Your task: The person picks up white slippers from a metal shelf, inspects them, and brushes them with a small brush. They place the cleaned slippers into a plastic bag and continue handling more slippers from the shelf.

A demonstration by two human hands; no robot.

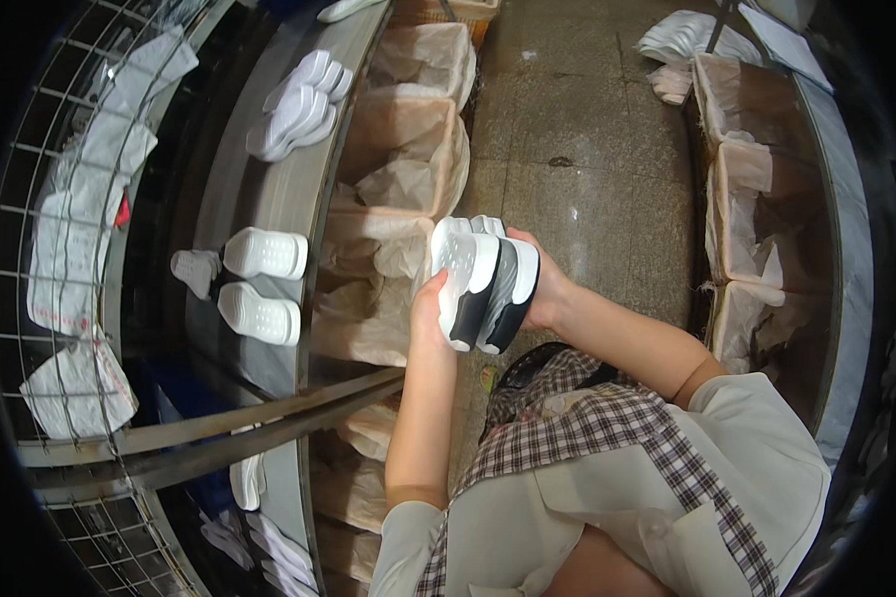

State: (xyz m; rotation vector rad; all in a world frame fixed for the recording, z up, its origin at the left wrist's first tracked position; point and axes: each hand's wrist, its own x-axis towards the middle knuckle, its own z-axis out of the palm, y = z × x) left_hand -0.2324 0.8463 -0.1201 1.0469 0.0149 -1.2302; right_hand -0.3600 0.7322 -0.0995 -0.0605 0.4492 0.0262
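In front of my body I hold a pair of shoe soles [482,267], white with black and grey sidewalls, standing side by side and pressed together. My left hand [427,310] is closed on the left sole, its thumb lying on the white inner face. From the other side my right hand [548,289] grips the right sole; most of its fingers are hidden behind it. On the bench at the left, two white soles [264,254] lie next to each other, with a greyish sole [196,271] beside them. Farther along sits a cluster of white soles [304,109].
Cloth-lined bins [398,129] line the left bench [239,189]; more lined bins [742,209] stand at the right. A metal bar [269,418] crosses at the lower left, by a wire mesh [60,199]. A stack of white soles [697,38] lies at the far right.
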